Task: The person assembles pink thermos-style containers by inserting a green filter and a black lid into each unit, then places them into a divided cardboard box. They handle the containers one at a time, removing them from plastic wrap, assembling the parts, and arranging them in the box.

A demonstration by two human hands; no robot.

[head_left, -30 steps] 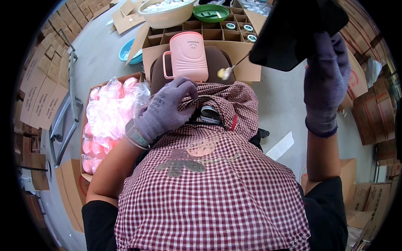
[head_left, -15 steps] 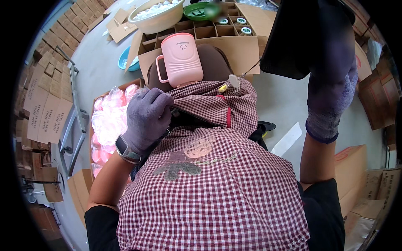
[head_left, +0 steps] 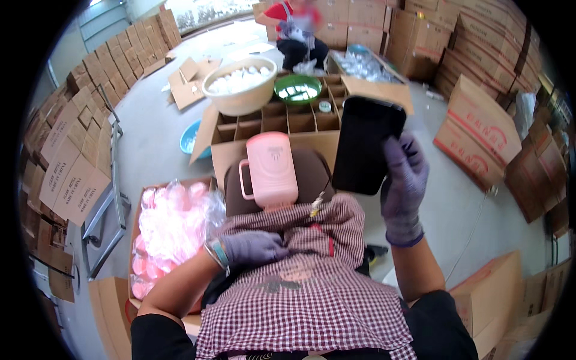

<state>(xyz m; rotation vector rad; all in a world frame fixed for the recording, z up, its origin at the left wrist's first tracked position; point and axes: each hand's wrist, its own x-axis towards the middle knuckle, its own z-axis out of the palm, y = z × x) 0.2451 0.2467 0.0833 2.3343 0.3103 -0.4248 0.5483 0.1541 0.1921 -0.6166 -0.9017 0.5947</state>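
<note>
In my raised right hand is a dark smartphone, gripped along its lower right side, with its black face toward me. My gloved left hand rests low on my checked apron, its fingers curled at a fold of the cloth; the fingertips are partly hidden. A pink plastic mug with a side handle stands just beyond the apron, against a dark brown surface. Near the apron's upper fold lies a small white and yellow charm. Both hands wear grey-purple gloves.
Ahead stands a divided carton, bearing a cream basin of white pieces and a green basin. At left is a box of bagged pink items beside a metal frame. Another person crouches at the back.
My right hand has lowered and moved left with the phone, which now shows whole. The left hand has shifted right and down onto the apron. The view has tilted up, revealing the other person.
</note>
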